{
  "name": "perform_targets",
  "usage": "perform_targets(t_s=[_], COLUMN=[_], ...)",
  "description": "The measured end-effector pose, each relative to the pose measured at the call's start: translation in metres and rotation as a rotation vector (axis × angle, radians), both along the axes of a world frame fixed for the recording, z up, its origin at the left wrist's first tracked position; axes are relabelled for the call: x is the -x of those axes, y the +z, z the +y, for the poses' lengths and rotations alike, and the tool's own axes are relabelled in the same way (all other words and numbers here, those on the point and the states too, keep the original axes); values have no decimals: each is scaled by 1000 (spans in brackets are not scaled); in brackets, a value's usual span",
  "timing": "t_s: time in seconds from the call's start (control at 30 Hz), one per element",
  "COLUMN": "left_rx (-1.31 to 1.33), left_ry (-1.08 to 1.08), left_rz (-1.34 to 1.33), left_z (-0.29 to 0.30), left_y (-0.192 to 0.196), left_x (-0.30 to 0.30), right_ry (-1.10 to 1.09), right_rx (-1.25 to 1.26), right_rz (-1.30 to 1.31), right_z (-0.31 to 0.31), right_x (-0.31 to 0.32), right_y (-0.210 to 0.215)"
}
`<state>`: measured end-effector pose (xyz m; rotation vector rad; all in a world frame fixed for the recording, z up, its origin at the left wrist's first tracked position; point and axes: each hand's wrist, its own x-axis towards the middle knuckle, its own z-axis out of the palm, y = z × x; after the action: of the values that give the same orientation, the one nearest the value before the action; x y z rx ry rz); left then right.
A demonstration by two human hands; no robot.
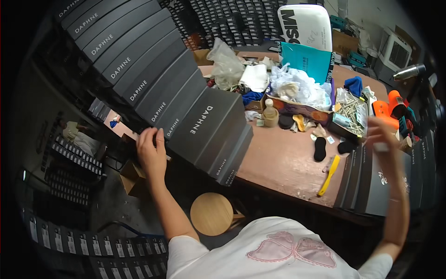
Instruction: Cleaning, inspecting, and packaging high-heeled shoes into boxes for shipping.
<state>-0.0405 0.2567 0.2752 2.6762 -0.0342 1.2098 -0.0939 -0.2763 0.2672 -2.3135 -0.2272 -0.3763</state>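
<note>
A tall stack of dark grey shoeboxes [148, 76] leans across the left of the table. My left hand [152, 153] grips the corner of a shoebox low in that stack, its thumb on the near side and its fingers curled at the edge. On the right, my right hand [382, 135] is raised and smeared by motion, so its fingers cannot be read. It hovers over a second group of dark shoeboxes [371, 186], close to orange tape dispensers [386, 111].
A yellow-handled tool [329, 176], black oval pads [320, 149] and a small bottle [270, 113] lie or stand on the table [274, 160]. Behind them is a box of crumpled white plastic [297, 86]. A round wooden stool [211, 214] stands below the table edge.
</note>
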Motion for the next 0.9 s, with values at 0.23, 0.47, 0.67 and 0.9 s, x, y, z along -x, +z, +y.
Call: perform_targets(t_s=[0.23,0.47,0.67,0.9], left_rx=[231,712,1980,2255], left_ry=[48,-567,-696,-461], left_rz=[326,540,1344,1666], left_z=[53,-62,-169,-233], left_y=[-113,-138,-202,-216], left_x=[-75,-17,2,-33], right_ry=[410,396,217,-60], right_rx=[-787,-1286,-1218,-1310], right_rz=[662,774,813,884], right_z=[287,219,110,70], right_x=[-118,-105,-38,-49], right_y=[-135,-160,-192,-218])
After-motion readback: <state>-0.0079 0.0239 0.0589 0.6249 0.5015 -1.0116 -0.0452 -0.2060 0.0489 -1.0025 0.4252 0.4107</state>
